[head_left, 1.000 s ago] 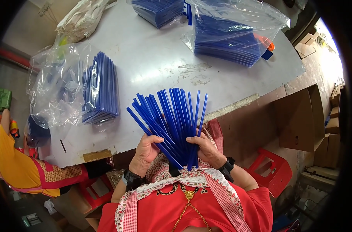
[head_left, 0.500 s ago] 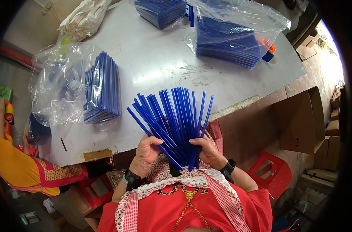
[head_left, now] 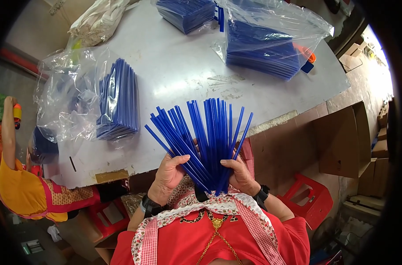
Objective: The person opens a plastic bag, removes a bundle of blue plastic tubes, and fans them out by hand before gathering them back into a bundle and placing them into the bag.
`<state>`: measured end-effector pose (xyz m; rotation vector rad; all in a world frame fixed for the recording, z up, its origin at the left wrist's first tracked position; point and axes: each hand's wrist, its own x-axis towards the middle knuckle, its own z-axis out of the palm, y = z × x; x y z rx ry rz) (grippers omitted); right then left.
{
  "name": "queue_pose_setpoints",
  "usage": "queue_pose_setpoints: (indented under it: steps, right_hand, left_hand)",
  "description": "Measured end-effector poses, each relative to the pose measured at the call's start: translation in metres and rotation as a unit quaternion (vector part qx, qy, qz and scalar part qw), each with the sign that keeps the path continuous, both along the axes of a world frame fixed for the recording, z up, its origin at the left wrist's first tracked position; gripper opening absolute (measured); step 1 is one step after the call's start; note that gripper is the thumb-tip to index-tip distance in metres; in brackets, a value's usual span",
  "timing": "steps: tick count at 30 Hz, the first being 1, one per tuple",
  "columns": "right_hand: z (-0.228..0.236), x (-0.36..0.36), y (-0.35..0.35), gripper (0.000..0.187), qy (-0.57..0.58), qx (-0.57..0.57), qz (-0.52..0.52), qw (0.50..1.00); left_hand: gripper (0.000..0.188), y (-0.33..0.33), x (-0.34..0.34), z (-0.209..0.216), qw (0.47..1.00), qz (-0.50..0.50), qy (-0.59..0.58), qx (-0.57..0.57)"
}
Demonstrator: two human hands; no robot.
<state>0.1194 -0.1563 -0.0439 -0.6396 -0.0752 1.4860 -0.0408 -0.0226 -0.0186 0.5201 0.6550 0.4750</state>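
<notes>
Left hand (head_left: 169, 173) and right hand (head_left: 240, 173) pinch fanned blue sticks (head_left: 215, 132) under thumbs; imo lower ends snug, thumbs light, so none slip.

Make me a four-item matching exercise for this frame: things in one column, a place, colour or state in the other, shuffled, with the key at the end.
Things
1. Blue sticks
2. Cardboard box
3. Whitish bundle
4. Co-worker's top

Descriptions
A. Yellow, at the left of the picture
B. At the table, in the upper left of the picture
C. Fanned out, held by the left hand and right hand
D. Brown, in the right part of the picture

Pairs: 1-C, 2-D, 3-B, 4-A
</notes>
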Motion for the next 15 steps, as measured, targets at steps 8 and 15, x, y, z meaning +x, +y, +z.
queue_pose_setpoints:
  steps: [8, 15]
  right_hand:
    - [0.009, -0.001, -0.001, 0.052, -0.029, -0.014, -0.032, 0.999]
    - [0.005, 0.001, -0.002, 0.052, -0.02, -0.031, -0.008, 0.999]
  left_hand:
    - [0.042, -0.004, 0.001, 0.002, 0.999, 0.001, 0.026, 0.03]
    - [0.039, -0.009, 0.007, 0.006, 0.996, 0.03, 0.067, 0.045]
